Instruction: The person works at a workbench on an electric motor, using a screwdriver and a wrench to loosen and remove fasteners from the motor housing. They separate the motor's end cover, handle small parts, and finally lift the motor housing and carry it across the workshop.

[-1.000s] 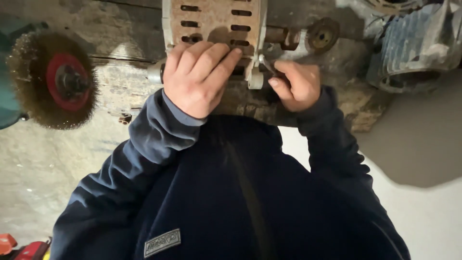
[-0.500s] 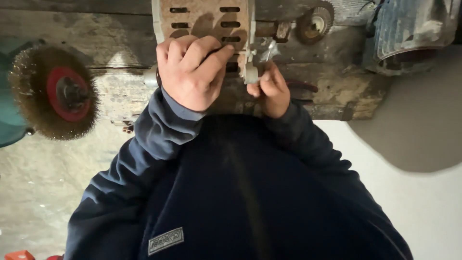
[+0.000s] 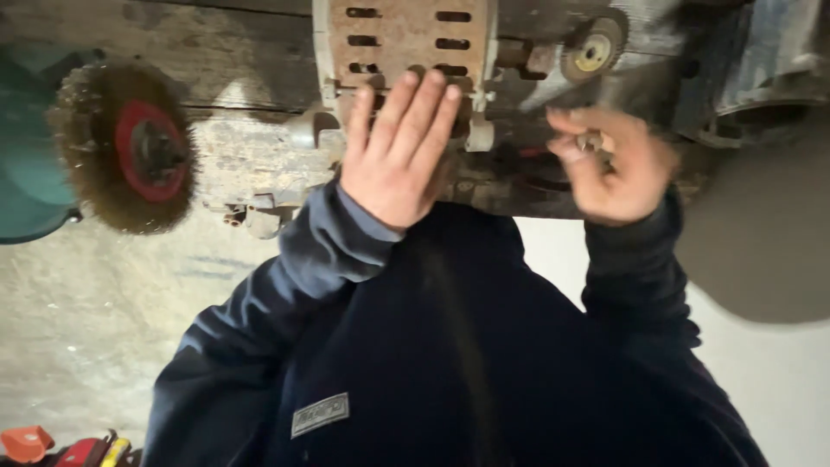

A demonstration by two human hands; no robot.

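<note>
**Two hands at a rusted slotted plate**

Two bare hands work at the rusty slotted metal plate (image 3: 405, 39) on the worn tabletop (image 3: 216, 52). The left hand (image 3: 399, 151) lies flat against the plate's lower edge, fingers spread, seemingly to steady it. Right of the plate, the right hand (image 3: 612, 164) pinches a small metal part (image 3: 590, 141). Left of the plate sits a wire brush wheel (image 3: 130, 147) with a red hub. Below it, a grey rectangular patch (image 3: 319, 414) marks the dark jacket.

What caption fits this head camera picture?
Left hand flat on a rusty slotted plate; right hand pinching a small part beside it.
</note>
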